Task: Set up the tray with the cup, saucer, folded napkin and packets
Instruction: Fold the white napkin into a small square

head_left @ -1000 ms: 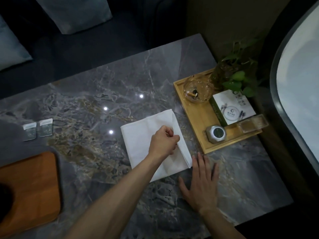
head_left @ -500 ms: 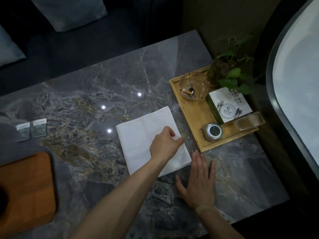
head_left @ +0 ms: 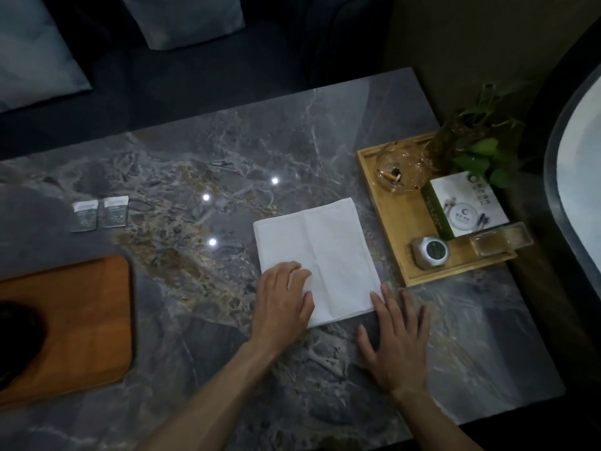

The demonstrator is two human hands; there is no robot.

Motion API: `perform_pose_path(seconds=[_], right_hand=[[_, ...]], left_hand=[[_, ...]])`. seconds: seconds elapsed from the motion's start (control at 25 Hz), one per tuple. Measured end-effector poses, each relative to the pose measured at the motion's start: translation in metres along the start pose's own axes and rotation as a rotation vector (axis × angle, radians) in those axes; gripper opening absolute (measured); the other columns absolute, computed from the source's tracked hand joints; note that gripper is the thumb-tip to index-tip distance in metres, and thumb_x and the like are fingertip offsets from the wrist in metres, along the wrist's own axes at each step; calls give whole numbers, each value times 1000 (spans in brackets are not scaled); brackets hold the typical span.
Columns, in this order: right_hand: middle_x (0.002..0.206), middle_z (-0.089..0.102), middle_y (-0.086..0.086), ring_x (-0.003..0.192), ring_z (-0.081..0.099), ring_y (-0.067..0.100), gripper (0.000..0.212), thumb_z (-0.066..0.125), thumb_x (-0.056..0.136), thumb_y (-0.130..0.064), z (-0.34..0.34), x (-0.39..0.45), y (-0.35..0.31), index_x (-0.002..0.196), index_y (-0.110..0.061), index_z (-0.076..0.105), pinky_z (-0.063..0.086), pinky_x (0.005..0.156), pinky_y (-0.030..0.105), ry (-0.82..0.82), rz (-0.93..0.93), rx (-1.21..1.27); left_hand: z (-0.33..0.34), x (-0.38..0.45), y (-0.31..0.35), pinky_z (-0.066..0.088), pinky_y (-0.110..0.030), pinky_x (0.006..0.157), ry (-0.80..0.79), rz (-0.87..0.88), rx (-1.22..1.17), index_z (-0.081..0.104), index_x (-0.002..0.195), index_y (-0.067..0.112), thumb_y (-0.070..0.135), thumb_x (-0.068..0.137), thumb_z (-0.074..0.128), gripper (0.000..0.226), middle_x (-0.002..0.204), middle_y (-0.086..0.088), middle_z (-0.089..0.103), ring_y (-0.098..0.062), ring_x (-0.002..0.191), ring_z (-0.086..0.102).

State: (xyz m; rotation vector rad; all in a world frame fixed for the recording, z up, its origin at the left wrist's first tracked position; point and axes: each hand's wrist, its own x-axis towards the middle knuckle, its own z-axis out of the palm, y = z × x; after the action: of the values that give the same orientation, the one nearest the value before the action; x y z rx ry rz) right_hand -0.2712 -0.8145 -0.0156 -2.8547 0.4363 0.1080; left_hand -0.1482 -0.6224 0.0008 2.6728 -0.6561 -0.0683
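Note:
A white napkin (head_left: 320, 252) lies folded flat on the grey marble table (head_left: 227, 157). My left hand (head_left: 281, 301) rests palm down on the napkin's near left corner, fingers spread. My right hand (head_left: 395, 340) lies flat on the table, its fingertips touching the napkin's near right corner. Two small packets (head_left: 99, 212) lie side by side at the far left. A brown wooden tray (head_left: 74, 320) sits at the left edge with a dark round object (head_left: 14, 336) on it, too dim to identify.
A light bamboo tray (head_left: 400, 222) at the right holds a glass ashtray (head_left: 401, 170), a white-and-green box (head_left: 465, 208), a small round clock (head_left: 429, 253) and a clear box (head_left: 500, 239). A green plant (head_left: 478, 148) stands behind it. A dark sofa with cushions (head_left: 182, 17) lies beyond the table.
My left hand let go of the pinched fold, laid it flat, and slid back to the near left corner. The right hand stayed flat beside the napkin.

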Motion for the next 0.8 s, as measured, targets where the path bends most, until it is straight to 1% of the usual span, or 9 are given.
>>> perform_pose_path(seconds=[0.12,0.32,0.4,0.44,0.52,0.56,0.6,0.68,0.8], right_hand=[[148,49,5,141,33,32,59,48,82,-45,0,-2,-1,133,-18,56,17,115,66,61,-19,8],[125,63,12,125,47,32,44,49,83,-37,-12,2,-5,117,-16,67,23,111,67,152,-34,140],[117,65,11,114,53,32,39,50,84,-32,-19,11,-12,115,-14,66,32,107,63,172,-68,200],[113,66,11,109,55,31,38,51,85,-28,-23,17,-13,115,-13,66,38,103,58,177,-53,236],[106,69,11,98,58,32,35,53,84,-22,-29,31,-9,114,-10,65,44,91,46,170,56,308],[102,70,11,94,58,33,33,54,83,-21,-31,36,-4,113,-11,65,44,86,44,151,107,330],[100,70,10,93,58,34,32,54,82,-21,-32,37,2,112,-12,65,45,85,45,124,127,330],[106,70,10,100,59,36,35,52,85,-26,-31,31,14,114,-13,65,45,90,51,88,74,266],[126,62,14,119,55,36,48,52,87,-36,-21,15,28,124,-7,63,37,103,60,89,-72,197]], left_hand=[[3,-14,-4,34,-52,113,-65,-27,76,50,127,15,26,86,60,43,138,-13,51,-33,133,44],[2,-15,2,25,-52,118,-84,-111,85,47,134,14,27,90,54,47,145,-14,47,-32,140,37],[0,-7,9,25,-52,118,-81,-127,73,47,133,14,27,89,54,46,143,-13,48,-32,138,39],[0,-5,13,27,-52,117,-73,-118,62,49,131,14,28,88,55,45,140,-13,51,-32,134,43],[1,-8,15,32,-50,114,-31,-73,17,55,123,17,31,85,56,40,126,-9,58,-28,121,53],[0,-13,13,34,-48,112,-7,-42,-14,58,117,18,33,84,58,37,119,-7,60,-26,113,56],[-1,-19,9,36,-47,109,12,-6,-37,61,111,19,35,82,61,33,112,-5,62,-24,107,57],[-4,-34,-5,39,-46,104,38,68,-53,64,102,19,36,79,67,28,103,-3,63,-23,99,58],[-13,-54,-30,38,-41,101,16,120,-26,65,99,19,38,78,70,29,102,-3,63,-23,100,57]])
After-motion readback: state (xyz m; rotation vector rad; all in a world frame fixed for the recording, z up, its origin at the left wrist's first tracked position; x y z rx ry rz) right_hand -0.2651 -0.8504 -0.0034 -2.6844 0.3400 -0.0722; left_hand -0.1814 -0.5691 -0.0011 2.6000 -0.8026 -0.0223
